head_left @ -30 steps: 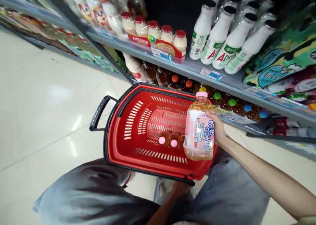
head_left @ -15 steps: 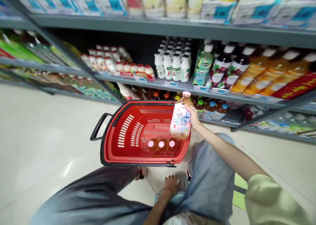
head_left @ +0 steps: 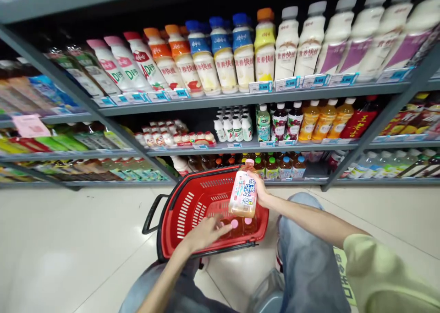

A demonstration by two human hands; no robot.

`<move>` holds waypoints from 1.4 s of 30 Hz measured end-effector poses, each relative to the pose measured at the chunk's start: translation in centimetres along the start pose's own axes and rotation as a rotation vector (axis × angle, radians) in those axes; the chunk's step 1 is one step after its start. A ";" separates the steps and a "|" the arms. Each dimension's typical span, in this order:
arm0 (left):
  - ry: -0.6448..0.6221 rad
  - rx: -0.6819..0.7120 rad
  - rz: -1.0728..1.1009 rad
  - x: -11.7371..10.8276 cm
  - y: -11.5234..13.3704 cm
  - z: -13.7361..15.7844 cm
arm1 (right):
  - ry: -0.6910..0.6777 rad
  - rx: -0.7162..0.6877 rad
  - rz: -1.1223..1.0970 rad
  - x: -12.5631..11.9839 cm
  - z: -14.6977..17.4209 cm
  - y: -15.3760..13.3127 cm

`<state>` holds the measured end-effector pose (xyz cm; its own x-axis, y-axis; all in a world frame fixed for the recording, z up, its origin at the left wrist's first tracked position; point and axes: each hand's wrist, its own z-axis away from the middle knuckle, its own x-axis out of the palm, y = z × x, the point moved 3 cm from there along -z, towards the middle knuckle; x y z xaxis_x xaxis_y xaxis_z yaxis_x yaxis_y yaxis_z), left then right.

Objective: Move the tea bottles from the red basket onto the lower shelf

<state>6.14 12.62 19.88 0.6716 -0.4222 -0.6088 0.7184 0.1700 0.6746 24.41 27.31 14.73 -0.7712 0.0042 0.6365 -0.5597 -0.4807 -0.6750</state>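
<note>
Labelled bottle (head_left: 243, 196) gripped in right hand (head_left: 260, 189), fingers closed around upper side. Bottle held tilted above right part of red basket (head_left: 176, 205). Left hand (head_left: 206, 234) partly open, thumb and fingers parted, positioned over basket near pink-capped bottles (head_left: 238, 232) inside; contact cannot be determined. Stocked shelving (head_left: 220, 101) located beyond basket.

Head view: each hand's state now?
Left hand: open, over red plastic basket; bottle contact unclear.
Right hand: closed around pink-capped, pink-labelled plastic bottle.
</note>
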 end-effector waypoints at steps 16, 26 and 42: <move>0.189 0.193 1.065 5.5 -2.4 -3.9 | -0.021 0.232 0.056 2.4 0.7 2.8; 0.511 0.166 0.722 5.2 -4.1 -2.1 | -0.235 0.093 0.357 3.4 -2.1 2.8; 0.675 0.385 -0.004 5.1 -5.1 -2.5 | -0.347 0.118 0.349 1.3 -1.7 -1.1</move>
<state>6.37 11.82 12.33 0.7227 0.2330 -0.6507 0.6905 -0.2034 0.6942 23.56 29.33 15.68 -0.7489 -0.4562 0.4807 -0.2334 -0.4972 -0.8356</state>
